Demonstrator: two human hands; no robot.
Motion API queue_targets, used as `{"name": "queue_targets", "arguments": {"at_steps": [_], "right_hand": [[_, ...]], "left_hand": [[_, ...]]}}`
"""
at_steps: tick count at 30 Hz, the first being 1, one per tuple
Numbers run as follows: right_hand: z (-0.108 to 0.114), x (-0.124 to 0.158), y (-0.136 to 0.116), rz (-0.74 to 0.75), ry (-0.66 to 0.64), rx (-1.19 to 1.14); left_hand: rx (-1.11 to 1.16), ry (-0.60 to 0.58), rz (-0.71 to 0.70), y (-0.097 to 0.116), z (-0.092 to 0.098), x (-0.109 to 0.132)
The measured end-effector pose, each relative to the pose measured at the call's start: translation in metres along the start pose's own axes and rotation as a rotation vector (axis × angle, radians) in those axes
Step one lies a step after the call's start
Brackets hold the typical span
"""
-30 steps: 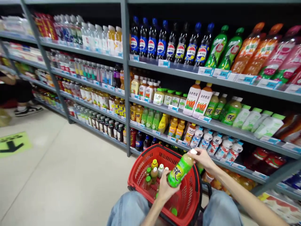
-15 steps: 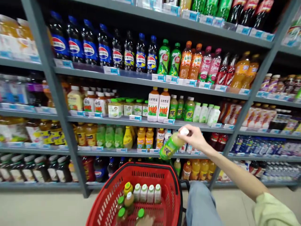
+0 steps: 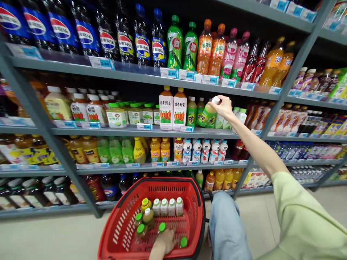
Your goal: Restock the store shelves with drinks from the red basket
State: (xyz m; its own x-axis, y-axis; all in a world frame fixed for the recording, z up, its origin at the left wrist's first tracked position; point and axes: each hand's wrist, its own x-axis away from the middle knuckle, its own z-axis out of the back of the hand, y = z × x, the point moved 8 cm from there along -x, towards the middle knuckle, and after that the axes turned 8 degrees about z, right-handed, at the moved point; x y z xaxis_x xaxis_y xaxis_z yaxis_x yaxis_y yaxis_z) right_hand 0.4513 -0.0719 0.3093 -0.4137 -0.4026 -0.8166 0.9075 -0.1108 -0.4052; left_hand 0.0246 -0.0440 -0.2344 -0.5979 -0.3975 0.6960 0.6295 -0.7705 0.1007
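Observation:
At the middle shelf, my right hand point(image 3: 222, 107) grips a green juice bottle point(image 3: 207, 115) by its white cap. The bottle tilts, its base toward the left, in front of similar green bottles point(image 3: 191, 112). Down in the red shopping basket point(image 3: 199, 216), my left hand point(image 3: 166, 240) is closed around a green-capped bottle point(image 3: 162, 227); its fingers are partly blurred and the bottle's body is mostly hidden. Around it stand other green-capped bottles point(image 3: 141, 229), a white-capped bottle point(image 3: 148, 216), a yellow-capped bottle point(image 3: 145, 204) and a row of white-capped bottles point(image 3: 164, 207).
Shelves of drinks span the view, with cola bottles point(image 3: 85, 34) above left and tall vegetable juice bottles point(image 3: 166, 108) beside the green ones. Small white bottles point(image 3: 241, 115) stand right of my right hand. My knee point(image 3: 226, 220) is beside the basket.
My right hand has raised the green juice bottle from in front of the lower shelf to the middle shelf. The camera view has shifted, and more of my left hand shows in the basket.

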Motion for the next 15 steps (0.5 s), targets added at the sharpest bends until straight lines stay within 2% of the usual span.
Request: {"name": "queue_targets", "arguments": {"at_steps": [5, 11, 15], "right_hand": [[-0.037, -0.025, 0.025, -0.053, -0.233, 0.018], [-0.062, -0.051, 0.036, -0.022, -0.330, 0.174], [-0.083, -0.055, 0.042, 0.050, -0.471, 0.279]], "left_hand": [[-0.019, -0.005, 0.004, -0.001, -0.002, -0.006], [-0.031, -0.025, 0.007, -0.004, -0.009, -0.017], [-0.002, -0.014, 0.007, -0.007, -0.014, -0.024]]}}
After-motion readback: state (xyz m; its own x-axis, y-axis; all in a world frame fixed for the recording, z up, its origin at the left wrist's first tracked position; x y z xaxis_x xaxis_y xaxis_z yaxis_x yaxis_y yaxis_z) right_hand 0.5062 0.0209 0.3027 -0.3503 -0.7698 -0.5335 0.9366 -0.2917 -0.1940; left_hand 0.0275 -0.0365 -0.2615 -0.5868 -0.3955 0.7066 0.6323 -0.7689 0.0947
